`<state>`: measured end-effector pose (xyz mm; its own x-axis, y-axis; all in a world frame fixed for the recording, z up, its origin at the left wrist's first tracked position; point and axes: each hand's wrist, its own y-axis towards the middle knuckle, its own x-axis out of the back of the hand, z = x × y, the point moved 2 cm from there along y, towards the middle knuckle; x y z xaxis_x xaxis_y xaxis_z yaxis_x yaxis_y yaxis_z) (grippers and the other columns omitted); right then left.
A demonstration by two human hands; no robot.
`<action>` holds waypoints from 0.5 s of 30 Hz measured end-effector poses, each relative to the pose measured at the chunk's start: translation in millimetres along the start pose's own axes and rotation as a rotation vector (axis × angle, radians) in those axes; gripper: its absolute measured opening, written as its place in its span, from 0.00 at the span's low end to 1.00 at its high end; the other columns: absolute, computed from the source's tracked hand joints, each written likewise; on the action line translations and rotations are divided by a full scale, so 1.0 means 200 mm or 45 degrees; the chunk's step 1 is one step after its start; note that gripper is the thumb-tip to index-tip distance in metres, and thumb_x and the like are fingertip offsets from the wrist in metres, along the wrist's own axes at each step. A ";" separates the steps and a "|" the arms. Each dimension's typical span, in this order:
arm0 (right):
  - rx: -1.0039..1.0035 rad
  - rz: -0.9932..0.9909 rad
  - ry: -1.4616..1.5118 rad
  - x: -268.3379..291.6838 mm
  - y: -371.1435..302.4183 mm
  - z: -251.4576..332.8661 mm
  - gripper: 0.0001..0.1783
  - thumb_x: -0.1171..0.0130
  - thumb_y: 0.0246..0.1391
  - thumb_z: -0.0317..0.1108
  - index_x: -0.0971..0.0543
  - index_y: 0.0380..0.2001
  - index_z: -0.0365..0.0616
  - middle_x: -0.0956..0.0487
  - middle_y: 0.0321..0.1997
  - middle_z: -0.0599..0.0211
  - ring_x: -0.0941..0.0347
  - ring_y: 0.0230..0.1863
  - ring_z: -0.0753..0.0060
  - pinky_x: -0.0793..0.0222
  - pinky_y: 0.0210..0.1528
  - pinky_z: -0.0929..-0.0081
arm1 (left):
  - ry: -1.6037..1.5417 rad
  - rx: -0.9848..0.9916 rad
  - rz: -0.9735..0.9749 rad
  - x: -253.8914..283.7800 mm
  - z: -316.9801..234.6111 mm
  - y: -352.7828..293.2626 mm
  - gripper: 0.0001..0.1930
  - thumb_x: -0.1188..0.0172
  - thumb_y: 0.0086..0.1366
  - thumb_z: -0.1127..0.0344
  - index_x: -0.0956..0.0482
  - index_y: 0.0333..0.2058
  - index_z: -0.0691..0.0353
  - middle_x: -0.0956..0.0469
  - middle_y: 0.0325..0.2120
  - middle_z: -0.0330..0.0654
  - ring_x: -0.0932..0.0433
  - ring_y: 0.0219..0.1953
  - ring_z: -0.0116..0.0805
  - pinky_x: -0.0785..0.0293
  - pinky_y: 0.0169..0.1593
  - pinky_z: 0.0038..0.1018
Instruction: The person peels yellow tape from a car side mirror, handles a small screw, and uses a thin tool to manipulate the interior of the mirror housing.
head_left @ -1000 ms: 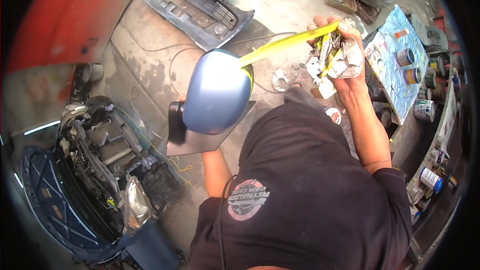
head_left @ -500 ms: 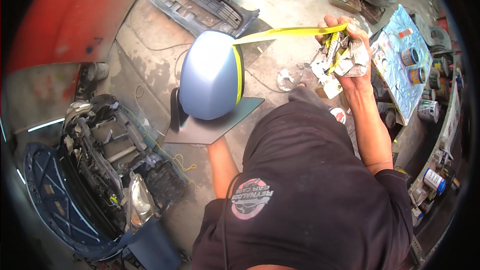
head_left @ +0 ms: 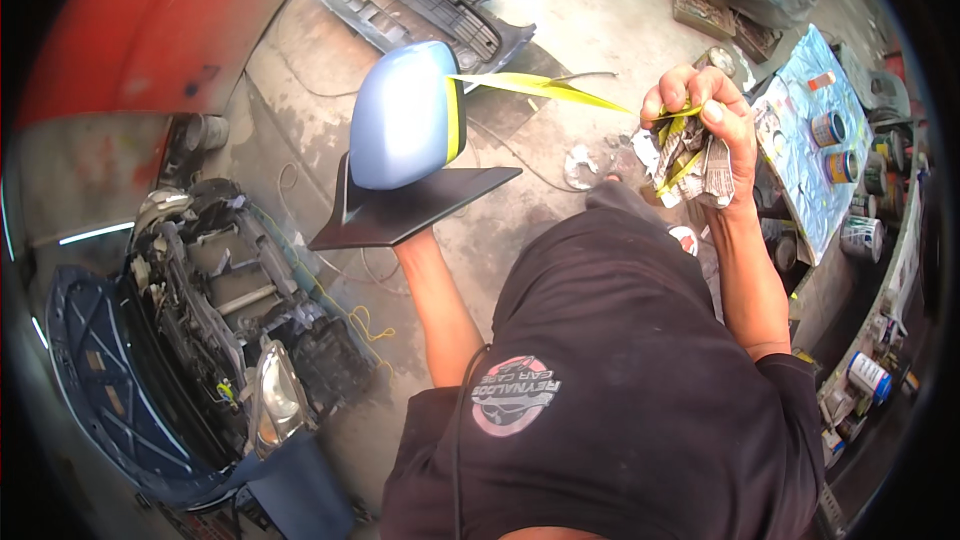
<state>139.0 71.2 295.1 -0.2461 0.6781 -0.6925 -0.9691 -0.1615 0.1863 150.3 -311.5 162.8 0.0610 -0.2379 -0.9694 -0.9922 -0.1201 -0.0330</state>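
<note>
A car side mirror (head_left: 402, 115) with a light blue cover and a black base (head_left: 425, 205) is held up in front of me. My left hand (head_left: 415, 242) bears it from below; the base hides its fingers. Yellow masking tape (head_left: 555, 90) still runs along the cover's right edge, and its loose end stretches across to my right hand (head_left: 715, 115). That hand is closed, pinching the tape between thumb and fingers, with a wad of crumpled newspaper and tape (head_left: 688, 160) bunched in the palm.
Car front parts with a headlight (head_left: 280, 395) lie at lower left, beneath a red panel (head_left: 150, 20). A bumper (head_left: 400, 5) rests on the floor ahead. To the right stand a foil-covered table (head_left: 805, 140) with paint cans (head_left: 838, 165) and a cluttered shelf. A hose crosses the floor.
The mirror has moved slightly up and left and tilted, showing less of its cover. My right hand has come lower, and the tape strip now slopes down toward it, twisted.
</note>
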 end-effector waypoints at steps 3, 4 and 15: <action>0.008 0.075 -0.146 -0.01 -0.03 0.01 0.09 0.36 0.60 0.33 0.25 0.33 0.41 0.23 0.39 0.56 0.20 0.46 0.53 0.22 0.50 0.56 | -0.012 -0.006 -0.019 0.00 -0.02 0.05 0.16 0.50 0.71 0.52 0.23 0.39 0.59 0.24 0.30 0.39 0.25 0.33 0.33 0.27 0.47 0.36; 0.012 0.094 -0.184 -0.03 -0.04 0.01 0.10 0.35 0.60 0.34 0.25 0.33 0.41 0.23 0.39 0.56 0.20 0.45 0.54 0.22 0.50 0.56 | -0.015 -0.011 -0.037 -0.01 -0.02 0.06 0.16 0.50 0.71 0.52 0.23 0.39 0.59 0.24 0.30 0.39 0.25 0.33 0.33 0.27 0.47 0.36; -0.063 0.397 -0.562 -0.18 -0.16 -0.01 0.09 0.37 0.58 0.30 0.25 0.28 0.38 0.22 0.35 0.57 0.18 0.41 0.58 0.20 0.46 0.60 | -0.221 -0.173 -0.666 -0.04 -0.05 0.22 0.20 0.53 0.64 0.46 0.22 0.28 0.56 0.29 0.18 0.36 0.29 0.21 0.30 0.32 0.33 0.29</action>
<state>178.8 51.0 313.4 -0.5030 0.8277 -0.2490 -0.8532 -0.4295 0.2960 107.9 -323.4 171.8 0.5103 0.0471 -0.8587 -0.8112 -0.3052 -0.4988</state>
